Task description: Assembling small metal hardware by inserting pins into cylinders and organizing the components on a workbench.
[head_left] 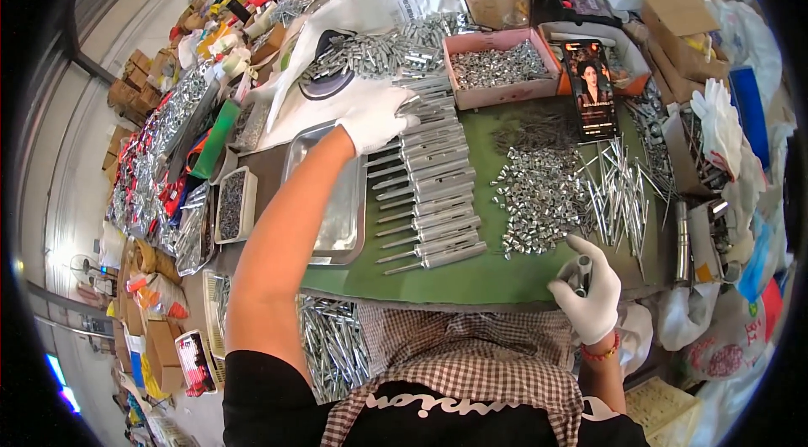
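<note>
A row of slim silver metal tubes with thin rods point(438, 203) lies side by side on the green work surface point(370, 274). At the far end of this row, my white-gloved left hand point(374, 120) has its thumb and fingers bent around the tubes; its exact grip is partly hidden. My right hand point(589, 295), also gloved, is near the front edge, its curled fingers holding a short metal tube point(583, 268) with its round end upward. Small silver sleeves point(543, 199) are heaped beyond it, beside a pile of thin metal pins point(621, 194).
A metal tray point(337, 232) lies under my left forearm. Farther back are a pink box of small parts point(555, 85), loose metal pieces point(362, 55) on a white sack, and an upright phone point(592, 93). Long metal parts point(332, 346) fill a container below the front edge.
</note>
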Demonstrator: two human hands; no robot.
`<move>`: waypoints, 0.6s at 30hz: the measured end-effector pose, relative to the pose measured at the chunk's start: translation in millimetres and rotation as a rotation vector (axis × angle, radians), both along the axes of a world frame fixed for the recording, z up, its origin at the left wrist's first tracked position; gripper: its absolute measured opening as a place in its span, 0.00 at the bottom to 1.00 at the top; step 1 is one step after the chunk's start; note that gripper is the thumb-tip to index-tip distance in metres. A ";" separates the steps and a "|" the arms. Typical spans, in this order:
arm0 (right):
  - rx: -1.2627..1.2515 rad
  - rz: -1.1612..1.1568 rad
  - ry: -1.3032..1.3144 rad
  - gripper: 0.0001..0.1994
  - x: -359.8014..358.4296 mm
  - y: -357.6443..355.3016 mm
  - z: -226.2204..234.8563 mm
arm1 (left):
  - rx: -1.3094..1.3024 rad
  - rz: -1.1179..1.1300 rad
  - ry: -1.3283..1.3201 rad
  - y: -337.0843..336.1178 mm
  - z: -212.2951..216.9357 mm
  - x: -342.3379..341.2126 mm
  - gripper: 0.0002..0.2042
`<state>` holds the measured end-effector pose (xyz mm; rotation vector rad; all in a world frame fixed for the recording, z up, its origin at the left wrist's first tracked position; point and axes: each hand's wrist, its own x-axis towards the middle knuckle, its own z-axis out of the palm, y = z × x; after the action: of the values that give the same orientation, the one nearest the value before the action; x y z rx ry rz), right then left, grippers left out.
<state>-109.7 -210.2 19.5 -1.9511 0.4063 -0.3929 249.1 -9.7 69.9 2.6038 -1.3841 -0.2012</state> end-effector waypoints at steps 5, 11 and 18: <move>-0.060 -0.002 -0.023 0.29 0.5 -1.0 -2.2 | -0.068 0.140 0.037 -5.6 6.6 -0.5 0.19; -0.032 -0.005 -0.026 0.29 0.5 0.9 -0.2 | 0.027 0.085 0.011 -21.4 13.5 14.4 0.19; -0.055 -0.007 -0.037 0.29 0.2 0.2 -3.2 | 0.027 0.121 0.002 -37.9 20.0 27.1 0.20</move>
<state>-109.4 -209.9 16.3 -1.9933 0.3820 -0.4489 276.2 -47.6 90.0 2.6977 -1.2263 -0.2054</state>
